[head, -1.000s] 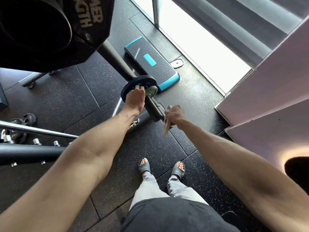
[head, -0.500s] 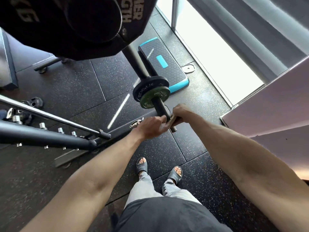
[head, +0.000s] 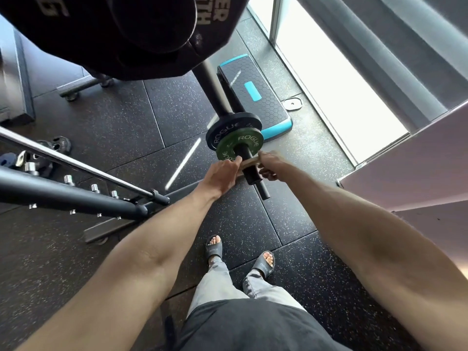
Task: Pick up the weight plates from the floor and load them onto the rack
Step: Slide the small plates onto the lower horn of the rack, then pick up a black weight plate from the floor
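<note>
- Both hands were up at the storage peg, and the small tan plate sat right between them, its hole already over the peg's thick part.
- The right hand had its fingers curled round the plate's far edge, a proper grip, probably to carry the weight while the hole lined up.
- The left hand was nearly flat, fingers stretched out against the near edge. It looked like it was steadying and pushing, not holding (the thumb was hidden).
- Just beyond the fingertips, a green plate lay flush against a wider black plate. They were stacked biggest first, so the tan one belonged in front.
- It was not yet seated: it sat tilted, with a gap to the green plate, so a straight push inward seemed due.
- Well off beyond the left forearm, more small plates waited on the floor, so the job was likely unfinished.
</note>
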Action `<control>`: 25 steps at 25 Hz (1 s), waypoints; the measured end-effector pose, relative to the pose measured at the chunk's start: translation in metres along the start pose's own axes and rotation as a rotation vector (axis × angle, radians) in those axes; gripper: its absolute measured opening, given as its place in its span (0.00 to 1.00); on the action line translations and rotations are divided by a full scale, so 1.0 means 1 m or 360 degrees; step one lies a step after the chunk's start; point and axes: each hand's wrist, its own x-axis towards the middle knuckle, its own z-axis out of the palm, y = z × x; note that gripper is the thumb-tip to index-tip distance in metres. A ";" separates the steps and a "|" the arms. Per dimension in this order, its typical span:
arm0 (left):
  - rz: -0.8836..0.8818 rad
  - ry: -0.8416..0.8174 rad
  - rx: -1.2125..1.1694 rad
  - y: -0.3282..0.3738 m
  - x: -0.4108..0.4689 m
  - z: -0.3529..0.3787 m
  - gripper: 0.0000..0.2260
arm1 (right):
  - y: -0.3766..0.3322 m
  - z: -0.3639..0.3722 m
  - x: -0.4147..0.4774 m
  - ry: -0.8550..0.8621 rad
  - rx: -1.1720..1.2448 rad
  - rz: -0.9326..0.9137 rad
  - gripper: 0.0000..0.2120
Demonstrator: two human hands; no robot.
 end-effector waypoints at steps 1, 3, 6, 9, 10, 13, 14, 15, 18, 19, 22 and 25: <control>-0.0060 0.0035 -0.0008 0.000 0.007 -0.004 0.07 | -0.005 -0.002 0.000 -0.0039 0.0013 -0.0038 0.18; -0.0197 0.0119 0.0023 0.003 0.018 -0.012 0.07 | -0.014 -0.003 0.001 -0.0058 0.0016 -0.0122 0.15; -0.0366 0.0150 -0.0004 0.007 0.024 -0.019 0.21 | -0.017 0.001 0.006 -0.0018 -0.0179 -0.0252 0.12; -0.0417 0.0097 0.0101 0.000 0.009 -0.022 0.18 | -0.016 0.020 0.001 -0.0035 -0.0433 -0.0439 0.12; -0.0460 0.0059 0.0129 -0.005 -0.001 -0.024 0.17 | -0.019 0.031 -0.005 -0.0088 -0.0511 -0.0500 0.11; -0.0741 -0.0073 -0.0025 -0.036 -0.049 -0.018 0.13 | -0.032 0.081 -0.029 -0.0334 -0.0876 -0.0707 0.12; -0.0837 -0.0096 -0.0091 -0.047 -0.073 -0.020 0.12 | -0.038 0.102 -0.039 -0.0408 -0.1039 -0.0791 0.13; -0.0916 -0.0124 -0.0144 -0.060 -0.097 -0.020 0.11 | -0.042 0.124 -0.047 -0.0457 -0.1206 -0.0885 0.13; -0.1225 -0.0122 -0.0338 -0.106 -0.190 -0.016 0.12 | -0.053 0.203 -0.080 -0.0563 -0.1672 -0.1203 0.13; -0.1364 -0.0067 -0.0405 -0.120 -0.222 -0.014 0.12 | -0.055 0.230 -0.093 -0.0602 -0.1793 -0.1308 0.13; -0.1718 0.0125 -0.0573 -0.150 -0.317 -0.003 0.13 | -0.052 0.315 -0.137 -0.0735 -0.2177 -0.1568 0.13; -0.1893 0.0241 -0.0729 -0.167 -0.401 0.012 0.12 | -0.038 0.393 -0.182 -0.0825 -0.2464 -0.1830 0.15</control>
